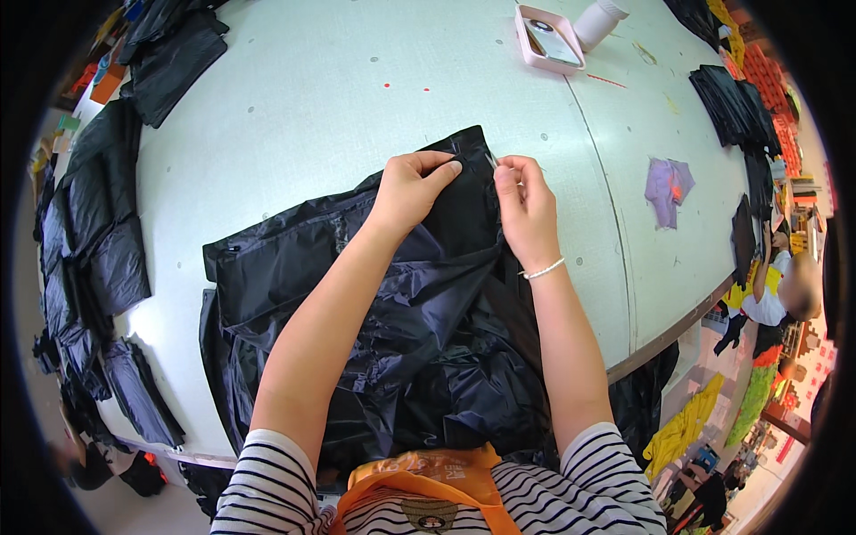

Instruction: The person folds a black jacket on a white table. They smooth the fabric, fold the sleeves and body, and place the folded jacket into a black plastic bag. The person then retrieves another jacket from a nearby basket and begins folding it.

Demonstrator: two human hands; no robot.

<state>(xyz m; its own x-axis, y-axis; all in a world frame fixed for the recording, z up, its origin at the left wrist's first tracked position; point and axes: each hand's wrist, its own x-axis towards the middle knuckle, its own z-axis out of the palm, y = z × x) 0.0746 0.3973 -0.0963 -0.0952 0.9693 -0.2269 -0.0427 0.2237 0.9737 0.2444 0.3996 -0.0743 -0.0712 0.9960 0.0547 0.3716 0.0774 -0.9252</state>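
Observation:
A black garment of thin, shiny fabric (pixel 419 303) lies crumpled on the table in front of me, its waistband-like edge stretched along the far side. My left hand (pixel 413 189) pinches that edge near its upper right corner, thumb and forefinger closed on the cloth. Just right of the corner, my right hand (pixel 530 207) is closed in a pinch. A thin pale sliver (pixel 493 161) sticks out of its fingertips toward the fabric; its kind is too small to tell. The two hands are a short way apart.
Black garments are piled along the pale table's (pixel 294 116) left side, with more folded black garments (pixel 734 107) at the right edge. A pink tray (pixel 535 55) holding a phone stands at the back beside a white bottle (pixel 600 22). A purple cloth scrap (pixel 662 192) lies right. Another person (pixel 769 299) is beyond.

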